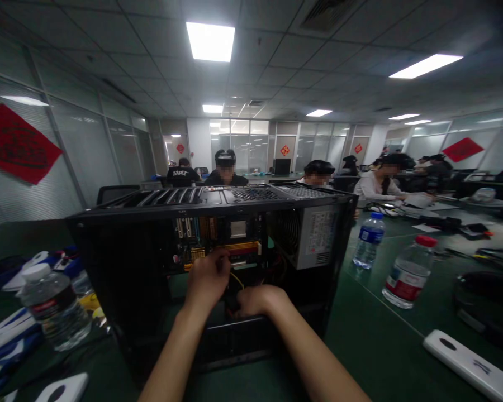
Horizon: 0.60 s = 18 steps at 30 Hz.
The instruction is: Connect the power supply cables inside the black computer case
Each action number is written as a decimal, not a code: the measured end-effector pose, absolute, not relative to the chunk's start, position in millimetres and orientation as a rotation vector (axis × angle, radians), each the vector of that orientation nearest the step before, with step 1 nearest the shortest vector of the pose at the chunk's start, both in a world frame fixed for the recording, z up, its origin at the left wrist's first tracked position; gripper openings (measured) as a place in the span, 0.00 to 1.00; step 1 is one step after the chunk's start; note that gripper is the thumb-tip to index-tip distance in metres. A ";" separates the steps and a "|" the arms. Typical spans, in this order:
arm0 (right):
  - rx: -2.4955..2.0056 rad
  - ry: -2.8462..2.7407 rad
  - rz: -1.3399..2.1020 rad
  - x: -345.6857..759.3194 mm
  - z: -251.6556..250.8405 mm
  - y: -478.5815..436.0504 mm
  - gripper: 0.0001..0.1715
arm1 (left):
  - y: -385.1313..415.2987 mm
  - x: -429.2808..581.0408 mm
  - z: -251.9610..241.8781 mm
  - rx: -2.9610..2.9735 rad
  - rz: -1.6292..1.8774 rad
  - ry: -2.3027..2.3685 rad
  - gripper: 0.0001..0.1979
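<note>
A black computer case [218, 335] stands in front of me with its side open. Both my hands reach inside. My left hand [207, 279] is closed, fingertips pinched together at the motherboard [199, 254], just beside the orange and red memory slots [245, 247]. What those fingers hold, if anything, is hidden. Lower and to the right, my right hand [260, 300] curls its fingers around something dark that I cannot make out. A thin yellow wire [237, 280] runs between the two hands. The power supply [318, 237] sits in the case's upper right corner.
Right of the case stand a blue-capped bottle [368, 243] and a red-capped bottle [408, 273]. A white-capped bottle [56, 307] is on the left. White devices [471, 360] lie near the front of the green table [373, 346]. Several people sit beyond the case.
</note>
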State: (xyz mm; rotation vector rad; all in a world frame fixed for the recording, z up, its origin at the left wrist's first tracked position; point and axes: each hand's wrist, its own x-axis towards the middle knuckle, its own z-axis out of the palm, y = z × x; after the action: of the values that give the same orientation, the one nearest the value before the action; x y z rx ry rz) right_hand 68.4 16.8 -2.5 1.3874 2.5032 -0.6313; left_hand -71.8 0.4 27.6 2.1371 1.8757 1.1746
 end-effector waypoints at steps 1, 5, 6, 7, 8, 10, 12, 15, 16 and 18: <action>1.288 2.460 -0.646 67.2 -3.8 19.6 0.17 | 0.9 -71.6 27.4 2.140 1.172 1.872 0.13; 1.102 2.313 -0.763 67.5 -11.3 35.4 0.15 | 2.4 -69.4 25.7 2.166 1.128 1.854 0.13; 1.110 2.261 -0.812 68.2 -13.6 39.0 0.15 | 2.5 -68.5 25.3 2.177 1.111 1.852 0.13; 1.126 2.204 -0.858 68.9 -15.9 42.0 0.14 | 2.5 -67.6 25.0 2.190 1.095 1.852 0.13; 1.141 2.160 -0.900 69.5 -18.1 44.4 0.14 | 2.4 -66.8 24.8 2.205 1.081 1.854 0.13; 1.161 2.135 -0.959 70.2 -21.7 46.9 0.13 | 1.9 -65.7 25.2 2.232 1.063 1.856 0.13; 1.174 2.203 -0.983 70.3 -23.4 46.2 0.12 | 1.4 -65.8 26.2 2.239 1.051 1.859 0.13; 1.332 2.505 -0.986 69.8 -20.7 40.3 0.11 | 1.2 -67.5 28.2 2.237 1.039 1.856 0.14; 1.431 2.638 -1.039 69.3 -18.1 37.8 0.10 | 1.4 -68.2 28.9 2.235 1.046 1.845 0.15; 1.675 2.874 -1.266 68.1 -10.8 33.4 0.10 | 1.8 -69.1 30.1 2.225 1.078 1.808 0.15</action>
State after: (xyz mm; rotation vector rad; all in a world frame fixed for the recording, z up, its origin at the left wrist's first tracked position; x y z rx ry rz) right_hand 68.1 33.4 -10.8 1.6746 2.8743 -1.2655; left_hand -69.1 1.8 30.1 2.2252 1.8076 1.0781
